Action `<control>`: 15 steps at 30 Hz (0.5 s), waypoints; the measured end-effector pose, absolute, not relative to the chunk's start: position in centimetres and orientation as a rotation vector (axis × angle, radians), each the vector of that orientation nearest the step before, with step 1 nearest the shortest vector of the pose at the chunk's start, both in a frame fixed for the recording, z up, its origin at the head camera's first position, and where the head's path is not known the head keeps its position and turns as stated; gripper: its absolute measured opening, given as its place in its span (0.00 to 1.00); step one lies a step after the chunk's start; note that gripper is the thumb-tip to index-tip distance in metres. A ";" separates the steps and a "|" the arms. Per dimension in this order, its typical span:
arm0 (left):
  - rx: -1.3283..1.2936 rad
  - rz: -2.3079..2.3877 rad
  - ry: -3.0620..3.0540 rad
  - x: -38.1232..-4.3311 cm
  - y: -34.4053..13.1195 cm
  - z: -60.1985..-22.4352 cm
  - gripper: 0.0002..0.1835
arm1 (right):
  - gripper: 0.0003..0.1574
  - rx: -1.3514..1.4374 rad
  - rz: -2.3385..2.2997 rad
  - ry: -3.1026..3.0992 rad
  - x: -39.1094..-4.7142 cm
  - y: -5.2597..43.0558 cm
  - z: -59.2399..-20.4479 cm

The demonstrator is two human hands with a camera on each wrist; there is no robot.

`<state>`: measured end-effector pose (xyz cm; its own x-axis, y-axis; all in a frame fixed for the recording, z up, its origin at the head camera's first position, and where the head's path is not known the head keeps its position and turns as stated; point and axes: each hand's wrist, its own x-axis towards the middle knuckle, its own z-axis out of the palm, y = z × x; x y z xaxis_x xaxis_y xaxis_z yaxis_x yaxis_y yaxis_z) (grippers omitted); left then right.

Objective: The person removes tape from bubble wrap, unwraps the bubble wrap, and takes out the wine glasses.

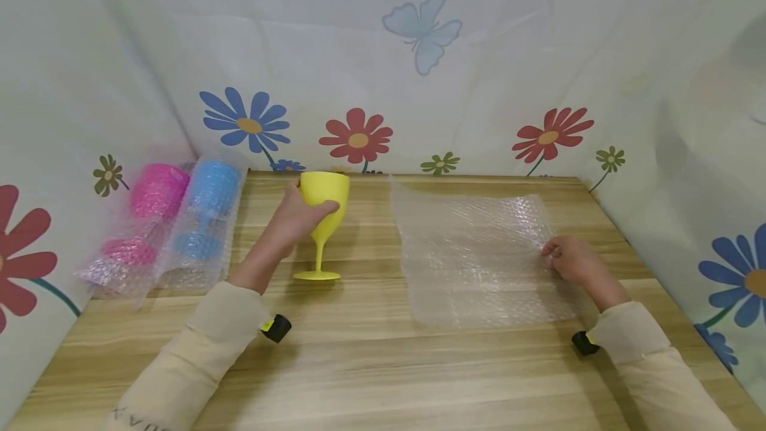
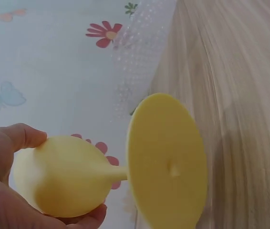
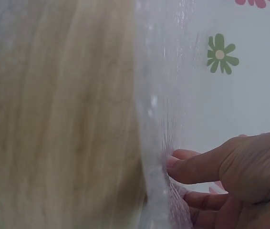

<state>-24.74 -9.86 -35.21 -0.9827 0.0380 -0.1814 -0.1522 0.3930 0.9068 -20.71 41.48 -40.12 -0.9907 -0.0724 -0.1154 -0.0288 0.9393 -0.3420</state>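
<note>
My left hand [image 1: 292,218] grips a yellow plastic goblet [image 1: 323,186] round its bowl, thumb across the front. The goblet stands upright in the head view, and its round foot [image 2: 159,148] shows its underside in the left wrist view, lifted off the wood. To the right lies a clear bubble wrap sheet [image 1: 473,265], spread over the table. Its right edge is pinched between the thumb and fingers of my right hand [image 1: 577,261]. In the right wrist view the bubble wrap [image 3: 151,119] rises creased towards those fingertips.
At the table's left lie a pink goblet [image 1: 158,191] and a blue goblet [image 1: 212,188], each covered in bubble wrap. The wooden table [image 1: 383,378] is backed by a white curtain [image 1: 335,38] printed with flowers and a butterfly. Both wrists wear small black cameras.
</note>
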 end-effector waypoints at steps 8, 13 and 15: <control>-0.087 1.778 2.496 -24.6 -9.7 -34.3 0.57 | 0.09 -0.066 -0.429 2.985 -20.8 41.7 -40.3; -0.046 1.878 2.500 -24.7 -9.8 -34.1 0.56 | 0.09 -0.076 -0.420 2.995 -20.8 41.4 -40.2; -0.029 1.917 2.504 -24.8 -9.9 -34.1 0.56 | 0.09 -0.084 -0.418 2.998 -20.7 41.3 -40.2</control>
